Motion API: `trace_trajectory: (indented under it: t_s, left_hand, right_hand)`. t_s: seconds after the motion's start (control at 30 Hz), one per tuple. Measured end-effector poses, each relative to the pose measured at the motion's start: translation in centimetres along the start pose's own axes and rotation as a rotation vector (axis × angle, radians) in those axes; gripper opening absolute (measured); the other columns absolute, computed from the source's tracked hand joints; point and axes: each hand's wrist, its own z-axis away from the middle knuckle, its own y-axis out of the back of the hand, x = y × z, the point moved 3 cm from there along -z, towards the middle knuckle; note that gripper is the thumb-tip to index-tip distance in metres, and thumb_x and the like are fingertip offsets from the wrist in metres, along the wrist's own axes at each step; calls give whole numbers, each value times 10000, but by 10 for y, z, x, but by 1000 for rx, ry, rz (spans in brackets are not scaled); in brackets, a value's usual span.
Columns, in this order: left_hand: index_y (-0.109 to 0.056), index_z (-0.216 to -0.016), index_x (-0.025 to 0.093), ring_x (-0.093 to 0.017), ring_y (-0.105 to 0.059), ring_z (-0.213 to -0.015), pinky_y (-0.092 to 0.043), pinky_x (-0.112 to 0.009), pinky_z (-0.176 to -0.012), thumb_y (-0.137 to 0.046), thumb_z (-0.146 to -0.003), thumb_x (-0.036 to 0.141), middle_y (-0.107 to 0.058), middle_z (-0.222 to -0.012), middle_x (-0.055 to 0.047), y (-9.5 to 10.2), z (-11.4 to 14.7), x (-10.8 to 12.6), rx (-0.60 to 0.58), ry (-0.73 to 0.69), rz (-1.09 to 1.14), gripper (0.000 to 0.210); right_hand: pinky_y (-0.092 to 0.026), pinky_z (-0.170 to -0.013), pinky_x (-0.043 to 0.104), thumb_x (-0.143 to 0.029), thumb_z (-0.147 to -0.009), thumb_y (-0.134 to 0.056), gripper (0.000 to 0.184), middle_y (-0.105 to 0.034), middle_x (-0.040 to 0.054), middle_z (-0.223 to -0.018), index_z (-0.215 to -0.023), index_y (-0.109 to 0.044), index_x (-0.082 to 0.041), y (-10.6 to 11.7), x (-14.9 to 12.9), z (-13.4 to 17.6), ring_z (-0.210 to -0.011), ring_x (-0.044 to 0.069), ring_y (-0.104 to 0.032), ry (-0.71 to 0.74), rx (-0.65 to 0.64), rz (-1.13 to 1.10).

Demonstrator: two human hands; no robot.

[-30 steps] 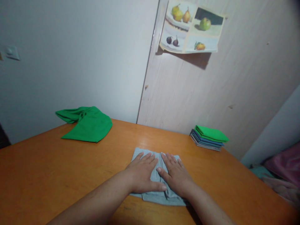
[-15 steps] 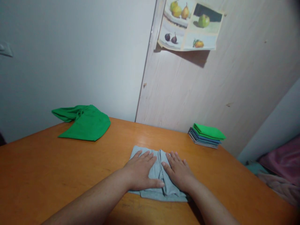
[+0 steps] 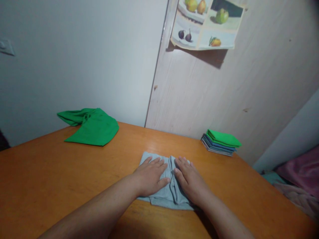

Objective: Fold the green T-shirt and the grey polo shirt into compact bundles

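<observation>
A folded light grey cloth (image 3: 161, 203) lies on the orange-brown wooden table (image 3: 74, 179), with a raised fold running down its middle. My left hand (image 3: 151, 177) rests flat on the left part of it, fingers stretched out and thumb pointing right. On the right part lies my right hand (image 3: 190, 181), its fingers also extended and the palm down. Neither hand grips the cloth. Both hands cover much of the cloth, so its full shape is hidden.
A crumpled green cloth (image 3: 97, 127) lies at the table's back left, against the wall. At the back right stands a stack of folded cloths (image 3: 220, 142), bright green on top. Pink and grey fabric (image 3: 299, 169) is beyond the right edge. Fruit paintings (image 3: 206, 25) hang above.
The left thumb has drawn in closer to its fingers, off the middle fold. My right hand's fingers have come closer together. The view has shifted slightly.
</observation>
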Motion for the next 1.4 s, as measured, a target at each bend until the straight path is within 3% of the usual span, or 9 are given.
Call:
trace_trajectory:
  t_s: [0.27, 0.53, 0.77, 0.9, 1.07, 1.23, 1.33, 1.4]
  left_hand:
    - [-388, -1525, 172, -285, -242, -1508, -133, -508, -1221, -306, -980, 621, -355, -1593, -139, -1, -1, 0, 1, -12, -27, 712]
    - [-391, -1527, 186, -290, -243, -1507, -142, -516, -1222, -300, -980, 631, -348, -1598, -127, -2, 1, -1, 6, -13, -37, 711]
    - [-405, -1518, 179, -292, -265, -1499, -153, -527, -1221, -334, -986, 607, -371, -1585, -138, 0, 1, 0, 8, -13, -30, 686]
    - [-409, -1516, 178, -302, -258, -1500, -148, -532, -1223, -378, -976, 608, -366, -1586, -140, 0, 0, 0, 9, -4, -11, 691]
    - [-409, -1517, 202, -305, -252, -1503, -132, -567, -1217, -395, -969, 626, -350, -1595, -136, 0, 0, -2, 11, -1, 3, 693]
    - [-428, -1502, 224, -326, -230, -1507, -105, -629, -1199, -357, -968, 667, -356, -1596, -119, 1, -1, -7, 46, 28, 35, 697]
    - [-431, -1498, 226, -325, -235, -1505, -121, -624, -1197, -370, -970, 653, -361, -1595, -115, 2, -3, -13, 73, 50, 40, 682]
    - [-436, -1494, 212, -328, -224, -1508, -133, -618, -1196, -366, -972, 649, -356, -1597, -122, 3, -5, -19, 94, 71, 34, 685]
  right_hand:
    - [-148, -1239, 478, -489, -1018, -277, 651, -251, 101, -1632, -1564, -317, -136, -16, -16, 8, -1522, 255, -191, 0, -80, 89]
    - [-149, -1235, 482, -490, -1012, -296, 670, -209, 109, -1637, -1567, -299, -116, -14, -18, 7, -1525, 261, -178, -2, -109, 99]
    - [-172, -1226, 492, -525, -997, -353, 675, -274, 129, -1621, -1548, -357, -136, -14, -15, 6, -1508, 275, -241, 5, -77, -3]
    - [-314, -1174, 456, -545, -981, -389, 616, -481, 144, -1515, -1430, -541, -151, -4, 1, 2, -1420, 284, -419, -18, 57, -156]
    - [-458, -1019, 434, -529, -943, -466, 523, -666, 159, -1291, -1258, -656, -157, 13, 42, -8, -1201, 301, -609, -165, 257, -231]
    - [-487, -756, 368, -509, -882, -558, 417, -735, 127, -954, -1070, -689, -160, 13, 85, -10, -871, 261, -679, -348, 188, -243]
    - [-453, -658, 318, -483, -825, -636, 319, -713, 69, -810, -934, -683, -187, 7, 95, -6, -752, 220, -653, -351, 98, -285]
    - [-462, -642, 298, -422, -777, -694, 316, -712, 44, -806, -994, -677, -194, 3, 95, -4, -736, 205, -653, -322, 47, -419]
